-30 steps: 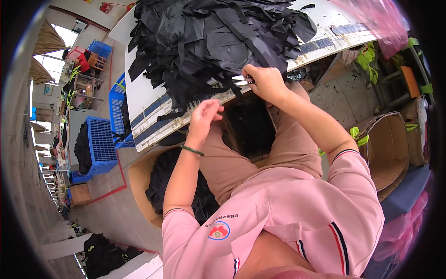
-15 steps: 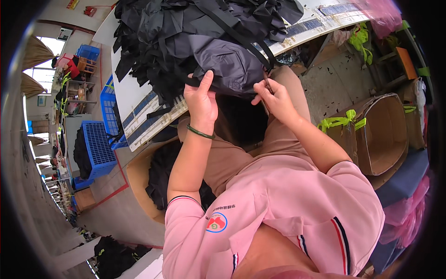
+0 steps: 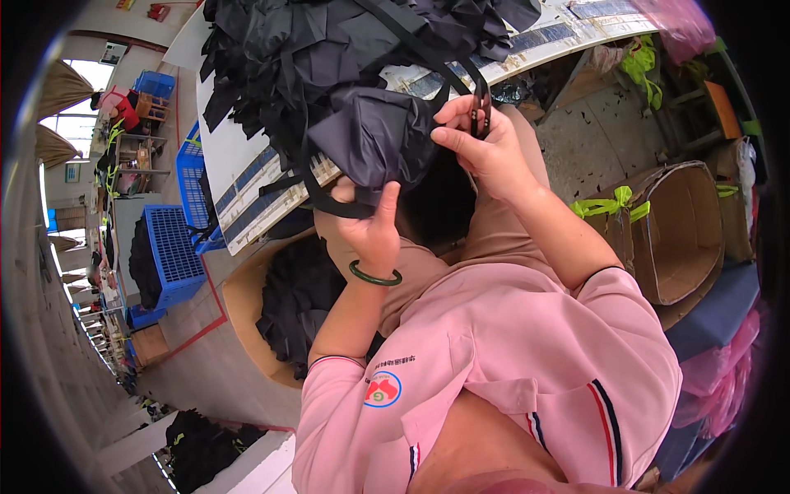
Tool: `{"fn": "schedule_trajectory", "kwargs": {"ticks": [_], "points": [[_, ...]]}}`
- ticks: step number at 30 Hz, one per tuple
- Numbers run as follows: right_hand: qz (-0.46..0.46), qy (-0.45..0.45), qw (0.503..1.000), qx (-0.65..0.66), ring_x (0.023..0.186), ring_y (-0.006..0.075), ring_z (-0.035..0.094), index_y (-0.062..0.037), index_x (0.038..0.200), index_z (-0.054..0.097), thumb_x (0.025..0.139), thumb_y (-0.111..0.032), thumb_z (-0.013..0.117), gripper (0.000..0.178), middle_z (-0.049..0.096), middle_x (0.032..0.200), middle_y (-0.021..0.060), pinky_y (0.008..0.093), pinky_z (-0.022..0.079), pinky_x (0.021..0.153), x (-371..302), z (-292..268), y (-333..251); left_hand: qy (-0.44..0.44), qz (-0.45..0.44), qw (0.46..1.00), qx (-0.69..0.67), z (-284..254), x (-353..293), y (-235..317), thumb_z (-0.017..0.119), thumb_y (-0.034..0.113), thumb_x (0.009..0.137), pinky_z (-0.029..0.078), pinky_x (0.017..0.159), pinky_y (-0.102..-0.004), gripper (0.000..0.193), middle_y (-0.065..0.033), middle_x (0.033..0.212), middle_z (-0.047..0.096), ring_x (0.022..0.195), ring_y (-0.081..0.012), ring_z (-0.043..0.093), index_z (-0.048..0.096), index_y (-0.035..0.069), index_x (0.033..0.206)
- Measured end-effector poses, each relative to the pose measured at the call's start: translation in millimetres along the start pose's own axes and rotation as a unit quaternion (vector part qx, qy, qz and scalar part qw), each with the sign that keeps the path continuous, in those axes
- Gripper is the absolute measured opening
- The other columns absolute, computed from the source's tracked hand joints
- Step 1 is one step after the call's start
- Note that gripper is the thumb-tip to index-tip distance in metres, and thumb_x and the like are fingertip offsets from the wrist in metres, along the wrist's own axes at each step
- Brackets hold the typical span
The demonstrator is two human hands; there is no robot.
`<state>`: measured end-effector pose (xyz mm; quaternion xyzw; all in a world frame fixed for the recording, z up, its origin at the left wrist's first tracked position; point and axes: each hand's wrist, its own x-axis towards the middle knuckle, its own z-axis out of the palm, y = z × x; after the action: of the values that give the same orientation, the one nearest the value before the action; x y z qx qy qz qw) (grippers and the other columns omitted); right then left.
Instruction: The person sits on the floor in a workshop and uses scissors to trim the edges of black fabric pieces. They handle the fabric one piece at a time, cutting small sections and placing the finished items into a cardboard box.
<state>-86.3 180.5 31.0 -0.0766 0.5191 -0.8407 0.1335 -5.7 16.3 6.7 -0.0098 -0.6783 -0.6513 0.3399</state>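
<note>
Over my lap, my left hand (image 3: pixel 374 230) pinches the lower edge of a dark grey fabric pouch (image 3: pixel 370 136), thumb on top. A black strap (image 3: pixel 311 177) hangs from the pile and runs down by the left fingers. To the right of the pouch, my right hand (image 3: pixel 490 152) is curled with thumb and forefinger near its edge. Dark thread snips (image 3: pixel 477 119) appear to sit in these fingers; their blades are hard to make out. Another black strap passes just above this hand.
A heap of black fabric pieces (image 3: pixel 288 58) covers much of the white table (image 3: pixel 216 156). Below left, a cardboard box (image 3: pixel 243 317) holds more dark fabric. An open carton (image 3: pixel 679 235) stands at right, blue crates (image 3: pixel 174 259) at left.
The pouch has come away from the heap and turned, baring more table edge. My left hand has moved down and slightly right with it. My right hand has risen a little.
</note>
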Motion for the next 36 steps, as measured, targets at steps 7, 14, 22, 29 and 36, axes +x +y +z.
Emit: {"fn": "schedule_trajectory", "kwargs": {"ticks": [7,14,22,29,36], "points": [[-0.155,-0.111,0.977,-0.092,0.071,0.0017,0.048,-0.0053,0.096,0.061,0.080,0.000,0.070,0.019,0.059,0.086,-0.0039,0.0169,0.039,0.065,-4,-9,-42,-0.615,-0.283,0.715,0.173,-58,-37,-18,0.070,0.018,0.084,0.045,0.087,-0.0304,0.035,-0.0056,0.102,0.059,0.095,-0.0165,0.056,0.057,-0.002,0.110],[-0.153,-0.292,0.944,-0.004,0.086,0.0093,0.055,-0.0035,0.096,0.060,0.076,0.007,0.070,0.025,0.058,0.095,0.0022,0.0234,0.047,0.078,-6,8,-69,-0.296,-0.154,0.942,-0.045,-63,37,7,0.074,0.033,0.078,0.045,0.091,-0.0317,0.062,-0.0116,0.116,0.059,0.109,-0.0225,0.056,0.052,-0.001,0.126],[-0.125,-0.443,0.887,0.006,0.078,0.0085,0.054,-0.0014,0.094,0.060,0.072,0.004,0.075,0.027,0.060,0.090,0.0043,0.0218,0.045,0.071,1,32,-76,-0.483,-0.089,0.867,0.081,-3,94,53,0.072,0.027,0.082,0.043,0.096,-0.0333,0.063,-0.0131,0.124,0.056,0.111,-0.0238,0.057,0.046,-0.004,0.130],[-0.167,-0.175,0.967,-0.080,0.074,0.0040,0.051,-0.0032,0.098,0.060,0.078,-0.006,0.074,0.025,0.061,0.087,-0.0005,0.0188,0.040,0.066,21,9,-64,-0.251,-0.149,0.924,-0.246,-26,78,47,0.071,0.012,0.076,0.037,0.105,-0.0421,0.067,-0.0155,0.130,0.052,0.120,-0.0290,0.050,0.042,-0.004,0.133],[0.071,-0.113,0.991,-0.003,0.047,0.0003,0.036,-0.0033,0.100,0.061,0.088,-0.027,0.067,0.028,0.061,0.073,-0.0011,0.0180,0.025,0.039,18,6,-19,-0.148,-0.195,0.941,-0.234,-24,63,37,0.066,0.005,0.079,0.040,0.101,-0.0374,0.052,-0.0109,0.123,0.056,0.114,-0.0235,0.054,0.048,-0.002,0.127]]}}
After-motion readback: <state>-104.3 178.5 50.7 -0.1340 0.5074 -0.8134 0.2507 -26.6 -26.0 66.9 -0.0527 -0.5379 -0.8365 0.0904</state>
